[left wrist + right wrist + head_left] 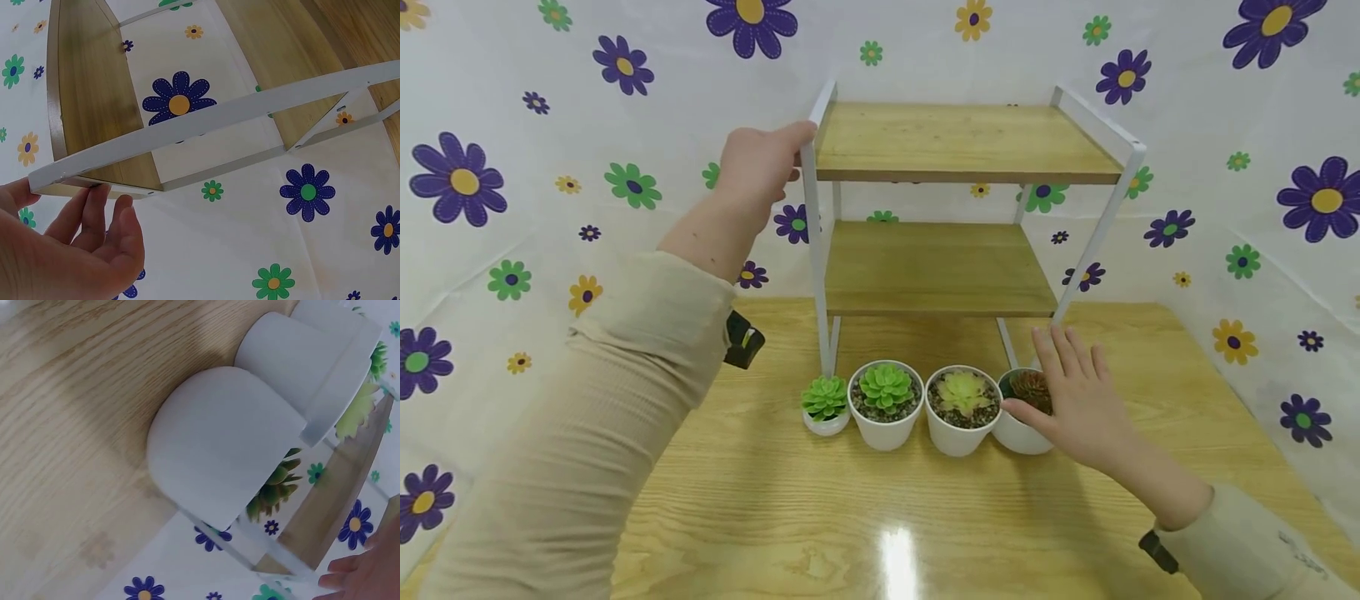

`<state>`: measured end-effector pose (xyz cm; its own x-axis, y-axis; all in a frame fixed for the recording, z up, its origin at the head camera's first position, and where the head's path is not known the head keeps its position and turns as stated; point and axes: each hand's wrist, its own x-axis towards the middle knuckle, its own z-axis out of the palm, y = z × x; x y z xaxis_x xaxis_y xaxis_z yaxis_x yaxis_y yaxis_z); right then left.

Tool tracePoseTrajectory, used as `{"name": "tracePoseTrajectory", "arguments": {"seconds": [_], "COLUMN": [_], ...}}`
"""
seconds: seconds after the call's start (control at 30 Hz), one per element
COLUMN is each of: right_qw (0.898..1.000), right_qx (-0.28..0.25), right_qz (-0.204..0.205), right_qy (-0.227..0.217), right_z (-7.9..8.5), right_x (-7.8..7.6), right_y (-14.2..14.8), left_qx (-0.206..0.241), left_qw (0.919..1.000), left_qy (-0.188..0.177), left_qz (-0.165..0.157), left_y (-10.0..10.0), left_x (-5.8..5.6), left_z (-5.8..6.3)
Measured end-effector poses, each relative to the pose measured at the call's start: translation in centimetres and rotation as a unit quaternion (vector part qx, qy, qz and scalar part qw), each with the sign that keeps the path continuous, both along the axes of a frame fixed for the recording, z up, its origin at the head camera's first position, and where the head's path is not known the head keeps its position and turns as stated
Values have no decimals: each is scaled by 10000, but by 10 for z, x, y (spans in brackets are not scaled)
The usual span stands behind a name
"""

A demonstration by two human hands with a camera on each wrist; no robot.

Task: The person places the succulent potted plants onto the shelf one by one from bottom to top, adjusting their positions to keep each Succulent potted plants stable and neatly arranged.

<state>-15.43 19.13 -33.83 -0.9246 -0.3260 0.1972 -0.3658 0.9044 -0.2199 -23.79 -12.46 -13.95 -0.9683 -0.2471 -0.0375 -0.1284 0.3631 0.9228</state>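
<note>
A two-tier shelf with wooden boards and a white frame stands on the table. My left hand holds its upper left front corner. In the left wrist view, the thumb and fingers of that hand pinch the white frame. My right hand is spread with straight fingers, close to the shelf's right front leg. It partly covers a rounded white pot with a reddish-brown succulent. Seen from the right wrist, this pot lies nearer than the fingertips.
Left of that pot, in a row before the shelf, stand a white pot with a yellow-green succulent, another with a green succulent, and a small low pot. A flowered cloth hangs behind the wooden table.
</note>
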Motion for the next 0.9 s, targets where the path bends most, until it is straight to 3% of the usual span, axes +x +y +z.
{"name": "tracePoseTrajectory", "arguments": {"seconds": [0.17,0.37,0.6,0.9], "right_qw": [9995,9968,9952,9851], "right_qx": [-305,-575,-619,-1100], "right_qz": [34,-107,-18,146], "right_qy": [-103,-539,-752,-1313], "right_z": [-4,-10,-24,-43], "right_x": [-4,-7,-10,-18], "right_y": [13,30,40,43], "left_qx": [1,7,367,284], "left_qw": [9999,9998,9988,9989], "left_qy": [-122,-203,-284,-314], "left_qz": [-57,-91,-167,-207], "left_y": [-1,-2,-4,-4], "left_x": [-1,-2,-4,-4], "left_z": [2,3,3,1]}}
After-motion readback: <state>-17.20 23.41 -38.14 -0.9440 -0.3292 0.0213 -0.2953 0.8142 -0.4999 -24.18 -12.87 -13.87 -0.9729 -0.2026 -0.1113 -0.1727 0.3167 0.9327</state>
